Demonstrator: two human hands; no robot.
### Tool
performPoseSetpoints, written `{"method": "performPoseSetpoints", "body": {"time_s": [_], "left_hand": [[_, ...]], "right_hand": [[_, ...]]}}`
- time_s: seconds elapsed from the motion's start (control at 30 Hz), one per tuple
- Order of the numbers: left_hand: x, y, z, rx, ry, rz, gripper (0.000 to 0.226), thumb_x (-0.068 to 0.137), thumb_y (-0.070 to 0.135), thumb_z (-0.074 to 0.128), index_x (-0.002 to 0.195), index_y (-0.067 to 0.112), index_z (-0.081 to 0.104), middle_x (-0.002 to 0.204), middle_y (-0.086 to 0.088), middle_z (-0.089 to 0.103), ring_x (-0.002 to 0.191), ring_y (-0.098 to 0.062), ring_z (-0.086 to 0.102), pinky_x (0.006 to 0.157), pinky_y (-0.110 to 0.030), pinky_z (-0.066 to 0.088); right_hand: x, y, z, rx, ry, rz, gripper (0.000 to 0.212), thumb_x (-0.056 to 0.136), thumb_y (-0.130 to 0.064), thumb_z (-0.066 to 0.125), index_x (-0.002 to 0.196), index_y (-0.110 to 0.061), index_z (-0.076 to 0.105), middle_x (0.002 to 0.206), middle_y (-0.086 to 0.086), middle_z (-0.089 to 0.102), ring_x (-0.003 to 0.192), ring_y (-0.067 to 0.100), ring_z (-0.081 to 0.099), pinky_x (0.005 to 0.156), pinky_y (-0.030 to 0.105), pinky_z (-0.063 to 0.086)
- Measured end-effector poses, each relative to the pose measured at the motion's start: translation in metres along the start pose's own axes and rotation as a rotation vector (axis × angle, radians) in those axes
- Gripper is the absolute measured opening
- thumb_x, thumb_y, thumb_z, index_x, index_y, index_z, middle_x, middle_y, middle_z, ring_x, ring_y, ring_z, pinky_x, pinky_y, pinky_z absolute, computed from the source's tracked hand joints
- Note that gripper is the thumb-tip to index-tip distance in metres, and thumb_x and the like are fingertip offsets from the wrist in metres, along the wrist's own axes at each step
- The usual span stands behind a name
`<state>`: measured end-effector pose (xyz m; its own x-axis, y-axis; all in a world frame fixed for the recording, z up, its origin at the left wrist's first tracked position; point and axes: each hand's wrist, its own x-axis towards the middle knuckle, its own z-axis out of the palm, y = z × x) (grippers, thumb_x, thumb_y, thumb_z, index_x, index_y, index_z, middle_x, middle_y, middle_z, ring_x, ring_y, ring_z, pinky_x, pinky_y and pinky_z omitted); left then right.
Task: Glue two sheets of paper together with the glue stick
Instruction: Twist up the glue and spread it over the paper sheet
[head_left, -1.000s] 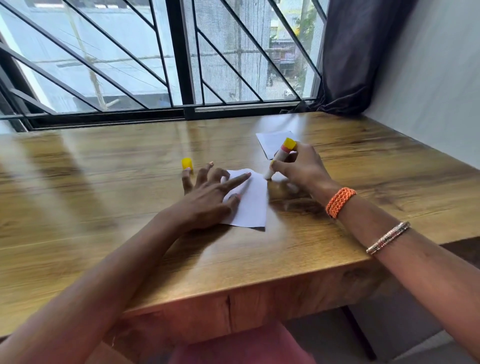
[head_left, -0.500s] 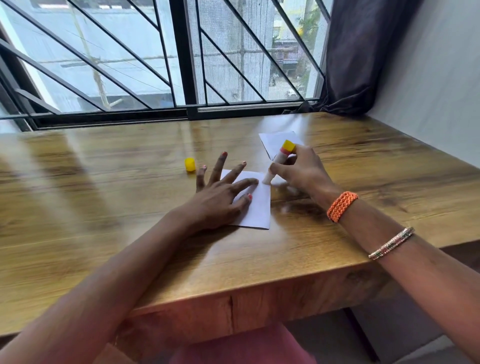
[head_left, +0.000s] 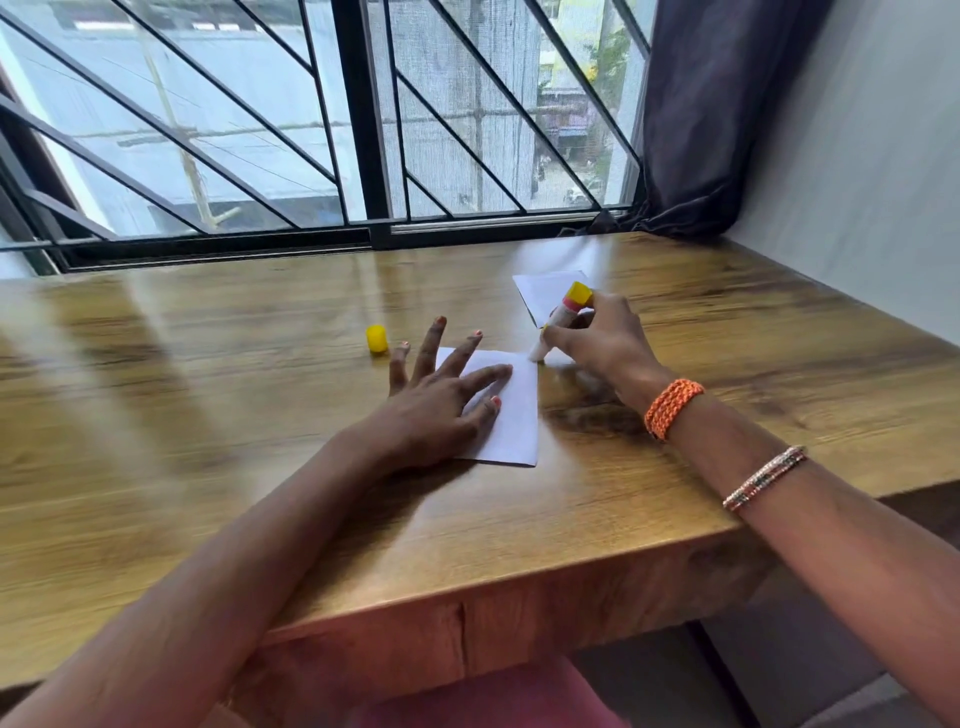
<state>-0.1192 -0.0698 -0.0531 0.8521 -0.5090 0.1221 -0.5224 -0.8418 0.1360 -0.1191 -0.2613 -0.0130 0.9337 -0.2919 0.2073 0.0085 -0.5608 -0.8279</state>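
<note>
A small white sheet of paper (head_left: 514, 415) lies flat on the wooden table (head_left: 208, 415). My left hand (head_left: 441, 400) presses on its left half, fingers spread wide. My right hand (head_left: 602, 343) grips a glue stick (head_left: 563, 317) with a yellow end, tilted, its white tip touching the sheet's far right corner. A second white sheet (head_left: 545, 293) lies just beyond, partly hidden by my right hand and the stick. The stick's yellow cap (head_left: 376, 339) stands on the table to the left of my left fingers.
A barred window (head_left: 363, 130) runs along the table's far edge. A dark curtain (head_left: 711, 114) hangs at the far right corner beside a pale wall (head_left: 857, 156). The table's near edge (head_left: 519, 597) drops off in front of me, with pink cloth (head_left: 493, 696) below it.
My left hand has spread its fingers wider on the sheet. The glue stick tip stays at the sheet's far right corner; the view has shifted slightly.
</note>
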Motion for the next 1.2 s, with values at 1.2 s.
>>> {"method": "performPoseSetpoints", "body": {"time_s": [1.2], "left_hand": [[0.001,0.001,0.001,0.013,0.033,-0.023,0.044,0.094,0.048,0.028,0.138,0.05,0.026,0.159,0.006,0.0,0.141,-0.021,-0.025,0.11,-0.053,-0.016]], "right_hand": [[-0.061,0.001,-0.006,-0.064,0.009,-0.124,0.018,0.069,-0.028,0.072,0.076,-0.016,0.061,0.066,-0.009,0.064,0.068,0.009,0.063,0.064,0.03,0.052]]}}
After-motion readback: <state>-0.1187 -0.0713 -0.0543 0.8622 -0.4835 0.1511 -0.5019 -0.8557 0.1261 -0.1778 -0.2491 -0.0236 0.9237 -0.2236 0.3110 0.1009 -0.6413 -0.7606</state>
